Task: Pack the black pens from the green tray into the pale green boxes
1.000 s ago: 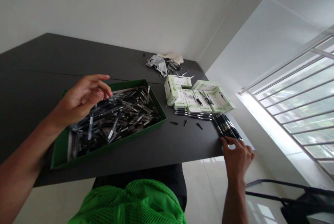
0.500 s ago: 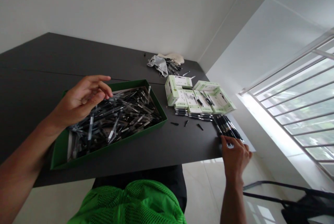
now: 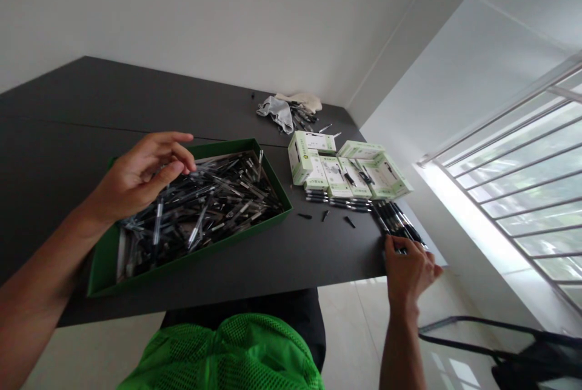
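My left hand (image 3: 148, 173) hovers over the left part of a green box (image 3: 278, 213). Its fingers are apart and loosely bent, with nothing visible in them. Clear-barrelled and dark pens (image 3: 213, 196) fill the box in a jumbled heap. At the table's right front corner, my right hand (image 3: 411, 265) is closed, thumb and forefinger pinching the near end of a black pen (image 3: 380, 220). That pen lies at the left side of a row of black pens (image 3: 400, 219) placed side by side. The fingers partly hide the near ends of the row.
White-and-green cartons (image 3: 300, 158) stand behind the row, some with pens on them. Small dark pieces (image 3: 349, 221) lie in front. Farther back are a grey cloth (image 3: 278, 112), a beige cloth (image 3: 305, 100) and more pens. A black-framed chair (image 3: 522, 347) stands at the lower right.
My right hand has shifted very slightly at the near end of the pens, still pinching. My left hand stays in place over the box.
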`<state>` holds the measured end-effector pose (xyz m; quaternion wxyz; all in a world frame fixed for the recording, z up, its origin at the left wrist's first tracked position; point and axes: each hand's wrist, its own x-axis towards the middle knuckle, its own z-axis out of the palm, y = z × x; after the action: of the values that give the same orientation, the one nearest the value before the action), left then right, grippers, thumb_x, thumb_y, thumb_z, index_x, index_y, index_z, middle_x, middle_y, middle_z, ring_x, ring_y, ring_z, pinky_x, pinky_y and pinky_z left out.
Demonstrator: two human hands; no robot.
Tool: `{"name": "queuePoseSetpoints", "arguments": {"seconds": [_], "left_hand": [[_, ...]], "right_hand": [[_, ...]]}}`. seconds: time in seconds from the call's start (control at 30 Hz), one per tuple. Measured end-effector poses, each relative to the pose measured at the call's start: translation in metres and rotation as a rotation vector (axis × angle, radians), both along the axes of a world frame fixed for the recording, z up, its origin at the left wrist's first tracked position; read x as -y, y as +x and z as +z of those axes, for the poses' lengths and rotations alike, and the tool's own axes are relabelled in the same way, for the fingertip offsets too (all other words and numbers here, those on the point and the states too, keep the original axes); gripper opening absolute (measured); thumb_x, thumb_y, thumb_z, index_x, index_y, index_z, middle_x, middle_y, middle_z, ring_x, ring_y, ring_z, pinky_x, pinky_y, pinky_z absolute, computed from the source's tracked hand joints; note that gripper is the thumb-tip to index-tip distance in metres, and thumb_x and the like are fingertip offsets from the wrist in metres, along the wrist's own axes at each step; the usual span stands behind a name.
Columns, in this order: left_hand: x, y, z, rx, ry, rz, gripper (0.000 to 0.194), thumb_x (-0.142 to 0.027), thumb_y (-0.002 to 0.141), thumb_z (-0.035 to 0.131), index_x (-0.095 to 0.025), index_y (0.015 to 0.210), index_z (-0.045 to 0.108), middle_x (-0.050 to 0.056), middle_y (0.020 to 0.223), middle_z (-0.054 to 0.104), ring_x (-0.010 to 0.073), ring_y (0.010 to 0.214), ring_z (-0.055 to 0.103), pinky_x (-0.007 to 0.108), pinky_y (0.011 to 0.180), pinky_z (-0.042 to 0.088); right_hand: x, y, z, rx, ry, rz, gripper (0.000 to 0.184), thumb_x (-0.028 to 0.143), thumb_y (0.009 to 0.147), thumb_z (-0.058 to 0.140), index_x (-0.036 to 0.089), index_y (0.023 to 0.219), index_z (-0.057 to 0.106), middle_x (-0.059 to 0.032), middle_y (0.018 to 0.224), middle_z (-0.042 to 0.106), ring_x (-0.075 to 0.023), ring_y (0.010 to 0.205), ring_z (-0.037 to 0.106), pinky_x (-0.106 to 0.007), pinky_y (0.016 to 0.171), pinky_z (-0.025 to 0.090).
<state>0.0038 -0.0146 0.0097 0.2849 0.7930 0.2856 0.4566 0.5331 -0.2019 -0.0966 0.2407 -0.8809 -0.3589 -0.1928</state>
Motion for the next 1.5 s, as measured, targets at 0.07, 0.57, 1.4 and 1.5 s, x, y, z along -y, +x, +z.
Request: {"name": "queuePoseSetpoints", "arguments": {"seconds": [0.07, 0.57, 1.4, 1.5], "left_hand": [[0.0, 0.0, 0.0, -0.005, 0.003, 0.001, 0.042, -0.022, 0.106, 0.063, -0.021, 0.148, 0.056, 0.002, 0.097, 0.07, 0.0105, 0.088, 0.069, 0.018, 0.081, 0.055], [0.001, 0.0, 0.0, -0.017, 0.018, 0.028, 0.038, -0.023, 0.105, 0.064, -0.022, 0.143, 0.061, 0.002, 0.094, 0.071, 0.0118, 0.087, 0.07, 0.02, 0.079, 0.055], [0.002, 0.0, 0.0, -0.051, 0.018, 0.039, 0.032, -0.023, 0.106, 0.062, -0.018, 0.138, 0.064, 0.001, 0.09, 0.071, 0.0109, 0.083, 0.07, 0.019, 0.08, 0.056], [0.003, 0.0, 0.001, -0.06, 0.018, 0.044, 0.032, -0.025, 0.106, 0.062, -0.019, 0.137, 0.064, 0.001, 0.088, 0.071, 0.0115, 0.082, 0.07, 0.02, 0.079, 0.056]], "right_hand": [[-0.002, 0.001, 0.0, -0.012, 0.005, -0.01, 0.042, 0.052, 0.089, 0.052, 0.022, 0.088, 0.081, -0.0128, 0.102, 0.08, -0.0335, 0.1, 0.059, -0.047, 0.093, 0.029], [-0.006, 0.007, -0.002, -0.037, -0.026, -0.019, 0.039, 0.053, 0.087, 0.057, 0.022, 0.085, 0.079, -0.0134, 0.098, 0.081, -0.0345, 0.101, 0.059, -0.049, 0.095, 0.029], [-0.019, 0.01, -0.002, -0.039, -0.004, -0.084, 0.034, 0.049, 0.085, 0.06, 0.022, 0.082, 0.081, -0.0118, 0.075, 0.074, -0.033, 0.091, 0.056, -0.052, 0.095, 0.031], [-0.02, 0.01, -0.002, -0.034, -0.009, -0.089, 0.033, 0.048, 0.085, 0.061, 0.022, 0.082, 0.081, -0.0116, 0.075, 0.073, -0.033, 0.091, 0.056, -0.052, 0.095, 0.031]]}}
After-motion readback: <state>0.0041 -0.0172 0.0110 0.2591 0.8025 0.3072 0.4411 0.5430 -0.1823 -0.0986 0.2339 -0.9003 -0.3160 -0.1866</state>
